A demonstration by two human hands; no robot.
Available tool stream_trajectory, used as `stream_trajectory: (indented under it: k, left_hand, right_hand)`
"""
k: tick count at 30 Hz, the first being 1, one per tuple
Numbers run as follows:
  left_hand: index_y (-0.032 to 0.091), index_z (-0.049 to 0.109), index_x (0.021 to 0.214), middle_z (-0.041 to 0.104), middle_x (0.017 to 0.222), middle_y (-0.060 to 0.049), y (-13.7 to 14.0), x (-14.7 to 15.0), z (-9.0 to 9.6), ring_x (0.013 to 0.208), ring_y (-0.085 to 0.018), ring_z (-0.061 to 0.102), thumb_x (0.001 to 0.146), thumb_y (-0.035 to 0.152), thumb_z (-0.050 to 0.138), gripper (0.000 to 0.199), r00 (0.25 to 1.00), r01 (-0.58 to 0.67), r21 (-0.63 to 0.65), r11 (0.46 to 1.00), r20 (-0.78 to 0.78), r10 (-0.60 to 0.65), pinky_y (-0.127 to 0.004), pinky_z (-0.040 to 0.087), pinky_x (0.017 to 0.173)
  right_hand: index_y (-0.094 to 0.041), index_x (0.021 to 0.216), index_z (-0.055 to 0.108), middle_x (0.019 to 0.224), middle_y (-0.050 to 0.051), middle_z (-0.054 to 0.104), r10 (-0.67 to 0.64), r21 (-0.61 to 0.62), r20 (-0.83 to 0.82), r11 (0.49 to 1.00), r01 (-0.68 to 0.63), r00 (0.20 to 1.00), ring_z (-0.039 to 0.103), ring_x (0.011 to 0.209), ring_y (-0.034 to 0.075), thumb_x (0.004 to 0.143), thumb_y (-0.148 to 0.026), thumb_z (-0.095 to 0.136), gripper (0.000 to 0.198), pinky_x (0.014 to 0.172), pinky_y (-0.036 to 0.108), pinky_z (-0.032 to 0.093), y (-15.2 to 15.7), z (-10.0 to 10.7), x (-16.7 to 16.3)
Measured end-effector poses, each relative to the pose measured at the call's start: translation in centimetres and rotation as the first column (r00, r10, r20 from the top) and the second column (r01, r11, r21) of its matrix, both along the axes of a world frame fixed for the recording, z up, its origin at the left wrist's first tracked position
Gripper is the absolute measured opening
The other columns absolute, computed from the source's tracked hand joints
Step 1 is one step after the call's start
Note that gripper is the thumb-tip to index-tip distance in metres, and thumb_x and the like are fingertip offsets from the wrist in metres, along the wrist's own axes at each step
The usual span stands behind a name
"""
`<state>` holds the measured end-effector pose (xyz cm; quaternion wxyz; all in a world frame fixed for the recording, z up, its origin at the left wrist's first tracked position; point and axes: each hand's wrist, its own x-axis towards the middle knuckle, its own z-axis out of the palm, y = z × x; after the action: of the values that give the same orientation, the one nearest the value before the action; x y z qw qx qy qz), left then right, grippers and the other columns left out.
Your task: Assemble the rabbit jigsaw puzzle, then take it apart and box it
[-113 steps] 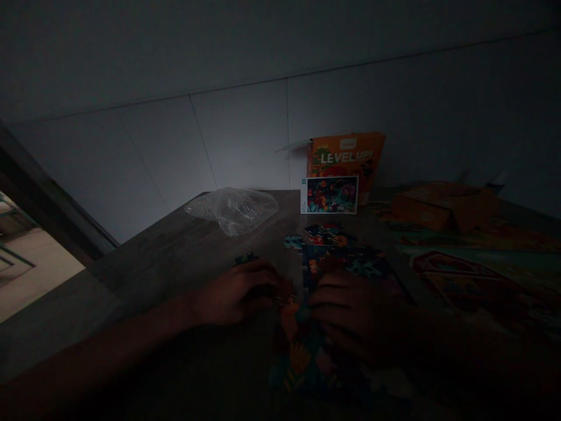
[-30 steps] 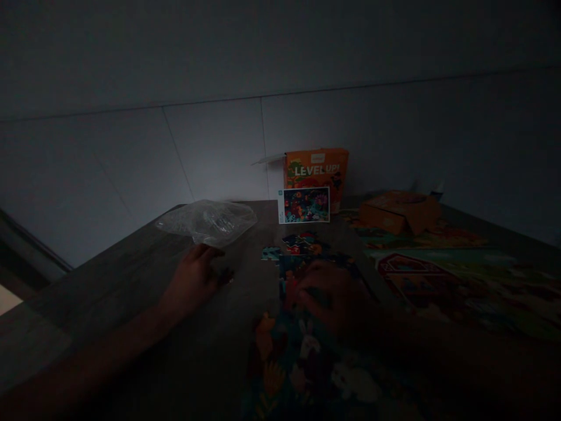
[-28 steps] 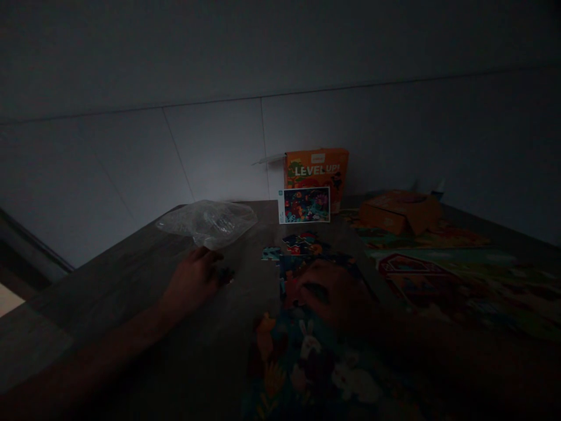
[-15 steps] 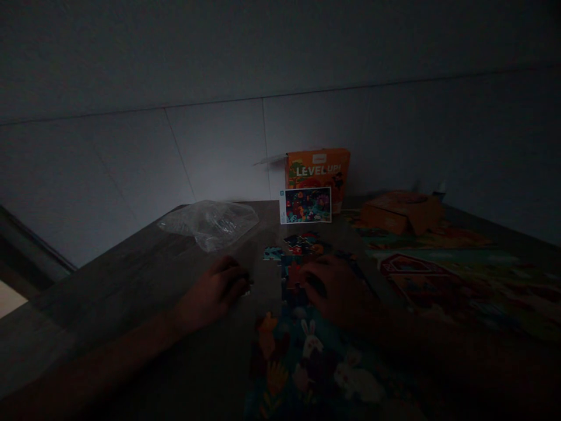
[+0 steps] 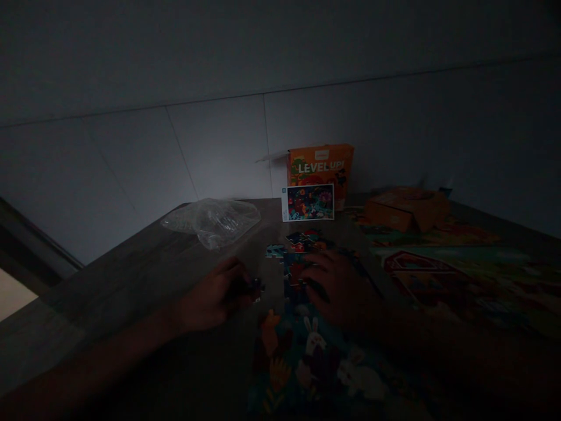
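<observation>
In the dim head view, my left hand [image 5: 219, 295] pinches a dark puzzle piece [image 5: 257, 289] just left of the jigsaw puzzle [image 5: 313, 374]. The joined part of the puzzle shows white rabbits and an orange animal. My right hand [image 5: 337, 286] lies over the puzzle's upper part with its fingers apart, covering some of it. Beyond my fingers are a pale blue puzzle piece [image 5: 275, 251] and several dark and red pieces [image 5: 304, 238].
A picture card [image 5: 309, 203] leans on an orange box [image 5: 322, 166] by the wall. At the left lies a clear plastic bag [image 5: 214, 222]. An orange carton [image 5: 403, 207] and a colourful printed sheet [image 5: 456, 278] are on the table's right side.
My left hand has turned a little, and the puzzle piece in its fingers now shows more. My right hand stays on the puzzle. The whole view has shifted slightly.
</observation>
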<state>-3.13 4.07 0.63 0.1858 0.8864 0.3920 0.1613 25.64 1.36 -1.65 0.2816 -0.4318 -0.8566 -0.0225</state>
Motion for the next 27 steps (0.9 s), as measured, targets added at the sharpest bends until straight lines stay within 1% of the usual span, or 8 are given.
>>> stream_trajectory:
  k: [3, 5, 8, 12, 17, 22, 24, 27]
  left_hand:
    - [0.019, 0.052, 0.099, 0.062, 0.099, -0.005, -0.2, 0.3, -0.6, 0.085, -0.020, 0.061, 0.088, 0.030, 0.061, 0.018, 0.997, -0.046, -0.101, 0.994, 0.061, 0.052, -0.032, 0.052, 0.074]
    - [0.020, 0.051, 0.098, 0.065, 0.095, -0.004, -0.5, 0.7, -0.8, 0.083, -0.019, 0.062, 0.089, 0.028, 0.059, 0.015, 0.992, -0.052, -0.126, 0.991, 0.111, 0.066, -0.030, 0.051, 0.071]
    - [0.019, 0.055, 0.095, 0.066, 0.093, -0.004, -1.4, 1.6, -0.8, 0.084, -0.018, 0.063, 0.092, 0.025, 0.053, 0.007, 0.979, -0.027, -0.102, 0.994, 0.199, 0.047, -0.029, 0.050, 0.073]
    - [0.019, 0.060, 0.102, 0.067, 0.096, -0.004, -2.3, 2.4, -0.5, 0.089, -0.018, 0.063, 0.096, 0.022, 0.046, 0.015, 0.952, 0.037, -0.157, 0.987, 0.305, 0.012, -0.028, 0.051, 0.077]
    - [0.021, 0.061, 0.108, 0.064, 0.104, -0.005, -2.1, 2.4, -0.6, 0.097, -0.019, 0.061, 0.096, 0.017, 0.046, 0.019, 0.966, 0.141, -0.095, 0.985, 0.232, -0.116, -0.033, 0.049, 0.086]
    - [0.021, 0.060, 0.110, 0.062, 0.108, -0.006, -1.8, 2.3, -0.7, 0.104, -0.021, 0.057, 0.098, 0.017, 0.043, 0.021, 0.962, 0.207, -0.024, 0.978, 0.187, -0.199, -0.036, 0.047, 0.092]
    - [0.021, 0.059, 0.115, 0.062, 0.111, -0.007, -1.9, 2.2, -0.8, 0.105, -0.021, 0.057, 0.098, 0.017, 0.044, 0.023, 0.965, 0.198, -0.033, 0.980, 0.182, -0.188, -0.037, 0.048, 0.092]
    - [0.021, 0.057, 0.120, 0.062, 0.113, -0.007, -1.9, 2.1, -1.0, 0.104, -0.022, 0.058, 0.096, 0.017, 0.047, 0.027, 0.968, 0.134, -0.089, 0.987, 0.224, -0.111, -0.038, 0.049, 0.091]
  right_hand:
    - [-0.018, 0.102, 0.071, 0.118, 0.013, 0.062, 0.043, 0.014, -0.002, 0.999, -0.043, 0.999, 0.048, 0.112, 0.031, 0.084, -0.016, 0.055, 0.024, 0.096, 0.054, 0.040, -0.1, 0.2, 0.0]
    - [-0.018, 0.103, 0.071, 0.117, 0.012, 0.062, 0.061, 0.023, -0.001, 0.998, -0.061, 0.998, 0.048, 0.112, 0.030, 0.084, -0.016, 0.054, 0.026, 0.097, 0.054, 0.040, -0.2, 0.2, -0.1]
    - [-0.017, 0.106, 0.069, 0.117, 0.012, 0.062, 0.114, 0.059, -0.003, 0.992, -0.113, 0.994, 0.048, 0.112, 0.029, 0.085, -0.014, 0.052, 0.027, 0.098, 0.052, 0.041, -0.3, 0.3, -0.1]
    - [-0.015, 0.108, 0.067, 0.116, 0.012, 0.063, 0.224, 0.121, 0.007, 0.967, -0.223, 0.975, 0.050, 0.110, 0.027, 0.086, -0.012, 0.050, 0.028, 0.097, 0.048, 0.043, -0.3, 0.5, -0.1]
    - [-0.013, 0.116, 0.063, 0.118, 0.014, 0.062, 0.374, 0.155, 0.029, 0.914, -0.374, 0.927, 0.050, 0.110, 0.026, 0.087, -0.012, 0.050, 0.032, 0.095, 0.046, 0.046, -0.6, 0.6, -0.1]
    - [-0.013, 0.121, 0.061, 0.119, 0.013, 0.064, 0.414, 0.123, 0.022, 0.902, -0.413, 0.910, 0.052, 0.111, 0.025, 0.088, -0.013, 0.050, 0.035, 0.098, 0.045, 0.045, -0.7, 0.6, -0.2]
    - [-0.012, 0.122, 0.060, 0.119, 0.012, 0.065, 0.442, 0.117, 0.036, 0.889, -0.443, 0.896, 0.053, 0.110, 0.024, 0.089, -0.013, 0.049, 0.035, 0.097, 0.044, 0.045, -0.7, 0.6, -0.3]
    - [-0.011, 0.122, 0.060, 0.115, 0.012, 0.067, 0.485, 0.111, 0.050, 0.866, -0.487, 0.873, 0.055, 0.106, 0.023, 0.091, -0.012, 0.047, 0.034, 0.095, 0.042, 0.046, -0.6, 0.7, -0.3]
